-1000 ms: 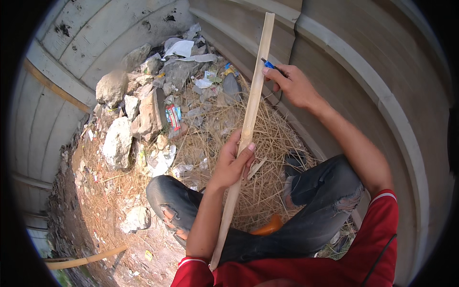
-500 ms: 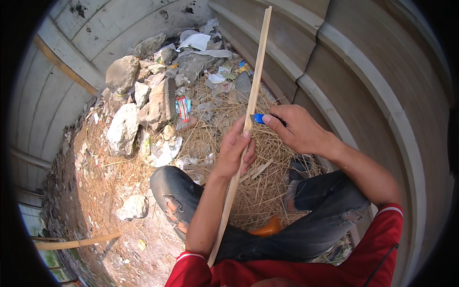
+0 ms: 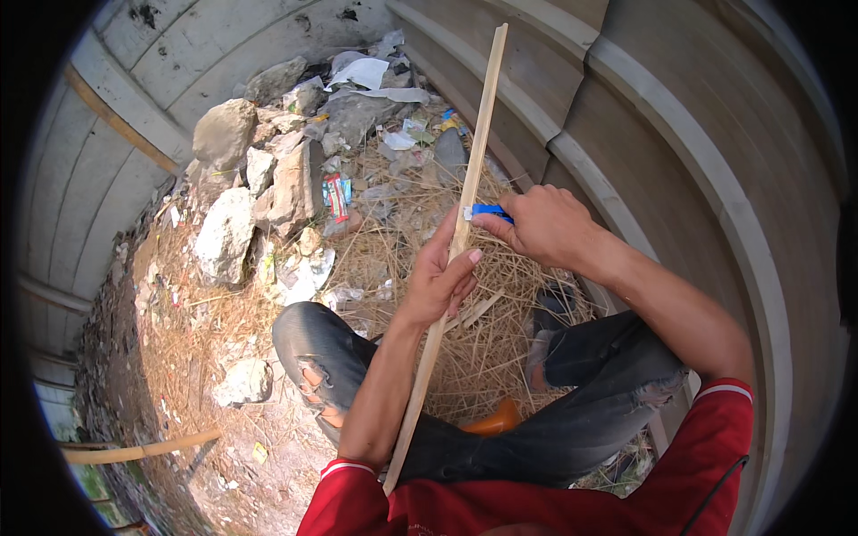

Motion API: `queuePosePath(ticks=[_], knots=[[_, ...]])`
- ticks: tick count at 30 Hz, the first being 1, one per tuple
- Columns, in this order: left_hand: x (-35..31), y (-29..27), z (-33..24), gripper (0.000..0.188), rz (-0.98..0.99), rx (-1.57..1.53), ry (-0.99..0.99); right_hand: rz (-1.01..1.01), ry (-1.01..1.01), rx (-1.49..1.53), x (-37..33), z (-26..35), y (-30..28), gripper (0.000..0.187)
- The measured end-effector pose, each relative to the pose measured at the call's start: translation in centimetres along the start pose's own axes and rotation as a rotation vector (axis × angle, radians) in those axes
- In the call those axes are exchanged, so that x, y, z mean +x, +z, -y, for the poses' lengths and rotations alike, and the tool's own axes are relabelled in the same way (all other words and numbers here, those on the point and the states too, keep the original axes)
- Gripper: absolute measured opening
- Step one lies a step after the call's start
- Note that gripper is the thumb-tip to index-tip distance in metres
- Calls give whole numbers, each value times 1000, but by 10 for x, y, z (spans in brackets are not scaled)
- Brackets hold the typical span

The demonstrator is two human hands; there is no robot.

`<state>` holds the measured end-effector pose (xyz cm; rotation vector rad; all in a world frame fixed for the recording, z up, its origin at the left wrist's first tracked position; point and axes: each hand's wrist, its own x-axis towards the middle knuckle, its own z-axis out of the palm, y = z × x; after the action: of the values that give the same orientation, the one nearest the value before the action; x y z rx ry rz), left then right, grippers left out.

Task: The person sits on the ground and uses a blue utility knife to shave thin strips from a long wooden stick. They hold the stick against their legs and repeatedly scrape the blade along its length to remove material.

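A long pale bamboo strip (image 3: 478, 143) runs from my lap up toward the wall. My left hand (image 3: 440, 279) grips it around its middle, thumb across the front. My right hand (image 3: 541, 225) holds a small blue-handled knife (image 3: 487, 213) with its tip against the strip's right edge, just above my left hand. I sit with knees bent in torn dark jeans, above a heap of dry shavings (image 3: 483, 348).
Grey rocks (image 3: 223, 232) and scattered litter (image 3: 357, 76) lie piled at the upper left. A corrugated wall (image 3: 697, 161) curves along the right. A bamboo pole (image 3: 134, 449) lies on the dirt at the lower left. An orange object (image 3: 493, 420) shows between my legs.
My right hand came down along the strip from high up on it to just above my left hand. The blue knife now rests against the strip.
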<state>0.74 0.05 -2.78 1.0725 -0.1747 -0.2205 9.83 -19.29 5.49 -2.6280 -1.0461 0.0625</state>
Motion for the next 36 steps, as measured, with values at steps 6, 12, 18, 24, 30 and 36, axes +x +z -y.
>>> queuePosePath(ticks=[6,12,18,24,30,36], knots=[[-23,29,10,80,124,181,-155,-377,468,108,22,-113,-64,77],[-19,32,21,80,103,207,-194,-385,404,194,-12,-120,-43,75],[-13,15,11,79,22,196,-86,-139,193,259,-27,-50,-28,60],[-4,17,-2,80,-58,245,-30,133,83,115,-48,16,-4,54],[-6,18,-1,79,-49,311,-24,46,44,-4,-28,-10,3,56],[-14,29,14,80,32,290,-111,-227,348,103,7,-77,-33,65]])
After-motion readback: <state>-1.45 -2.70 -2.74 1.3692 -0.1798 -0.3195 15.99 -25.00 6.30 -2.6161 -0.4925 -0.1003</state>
